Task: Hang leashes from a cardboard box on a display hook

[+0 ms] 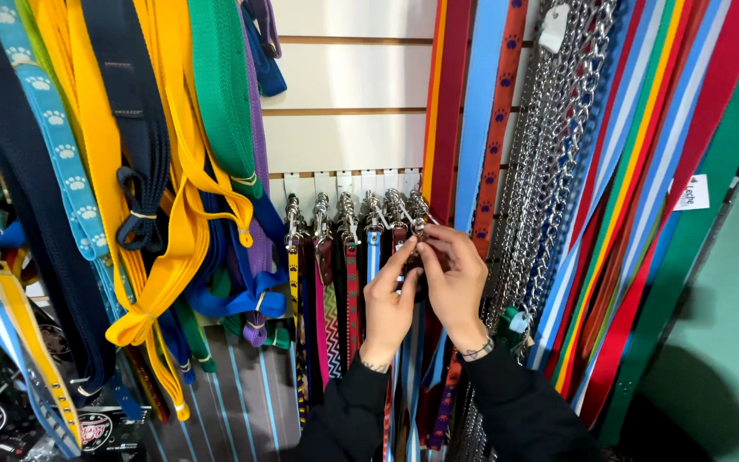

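My left hand [387, 304] and my right hand [455, 278] are raised together at a row of pet leashes [335, 282] hanging by metal snap clips [348, 214] from hooks on a slat wall. The fingers of both hands pinch the clip of a dark leash [418, 229] at the right end of the row. The leashes in the row are patterned in red, pink, yellow and blue. Both arms wear black sleeves, and a bracelet sits on the right wrist.
Yellow, green, navy and paw-print blue straps [130, 171] hang thickly at the left. Metal chains [549, 154] and long striped red, blue and green straps [643, 214] hang at the right. A green wall [729, 359] stands at the far right. White slat panel [352, 94] shows above.
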